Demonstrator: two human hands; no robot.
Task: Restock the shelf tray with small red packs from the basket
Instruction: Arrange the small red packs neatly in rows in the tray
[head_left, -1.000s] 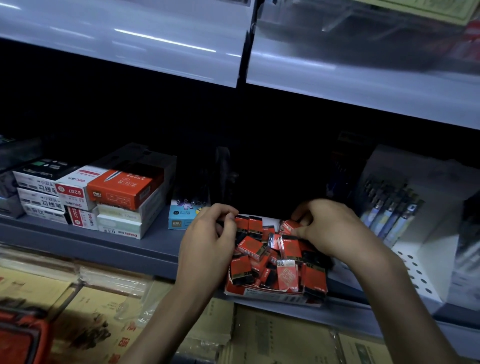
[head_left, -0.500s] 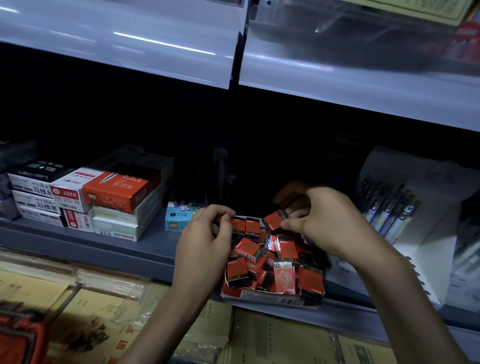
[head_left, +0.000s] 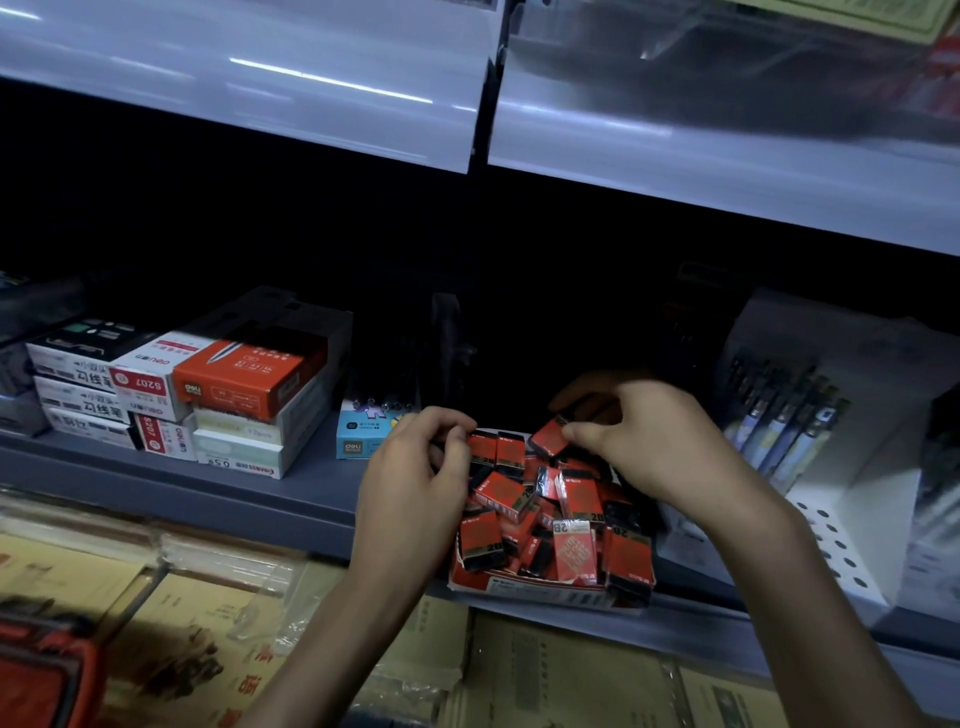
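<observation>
- Head view, the grip: the right hand (head_left: 649, 447) reaches in over the back of the shelf tray (head_left: 519, 592). Its grip is a thumb-and-forefinger pinch on the held pack (head_left: 549, 439), which sits at the fingertips on the side nearer the left hand.
- Head view, the other hand: the left hand (head_left: 415, 483) is at the tray's left rear corner with its fingers curled inward. I cannot tell whether that grip encloses a pack or is empty, because the fingers hide what is under them.
- Head view, the task's things: the red packs (head_left: 519, 504) lie heaped at all angles in the tray, which stands at the front edge of the shelf (head_left: 234, 499). Two packs at the back left, just beside the left fingers, stand upright in a row. A red shape in the bottom-left corner is probably the basket (head_left: 47, 670), well apart from both hands.
- Head view, the deciding relation: the held pack is just right of those two upright packs and above the heap. Its long side slants, so it is not squared to them. My judgement is that the right hand is the nearer one and must turn the pack upright before lowering it beside the row. A crooked landing could tip the neighbouring packs.
</observation>
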